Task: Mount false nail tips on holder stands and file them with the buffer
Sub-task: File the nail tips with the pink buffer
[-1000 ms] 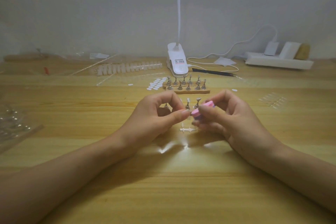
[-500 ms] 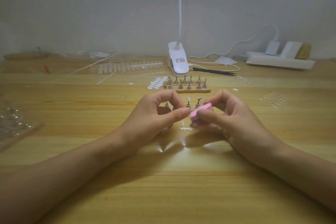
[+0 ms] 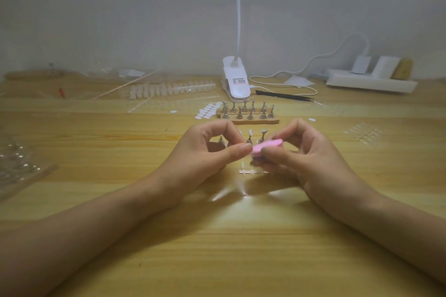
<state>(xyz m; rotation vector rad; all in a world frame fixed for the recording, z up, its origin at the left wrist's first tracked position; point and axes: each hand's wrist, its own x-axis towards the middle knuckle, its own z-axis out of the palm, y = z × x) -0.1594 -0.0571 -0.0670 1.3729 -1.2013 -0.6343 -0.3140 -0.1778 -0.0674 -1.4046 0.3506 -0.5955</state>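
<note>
My left hand (image 3: 205, 154) pinches a small clear nail tip (image 3: 240, 132) between thumb and forefinger; most of the tip is hidden by the fingers. My right hand (image 3: 306, 159) grips a pink buffer (image 3: 266, 146), whose left end touches my left fingertips. Just behind my hands, three loose metal holder stands (image 3: 249, 138) sit on the table. Farther back, a wooden base (image 3: 255, 122) carries several more stands. A clear plastic sprue (image 3: 252, 172) lies under my hands.
White adhesive dots (image 3: 208, 111) lie left of the base, with a strip of nail tips (image 3: 169, 88) behind them. A clip lamp (image 3: 235, 82), black tweezers (image 3: 284, 96) and a power strip (image 3: 369, 81) stand at the back. A plastic bag (image 3: 17, 164) lies far left, and clear tips (image 3: 362, 131) far right.
The pink buffer has slid slightly left and down against my left fingertips. My left hand has stayed almost still.
</note>
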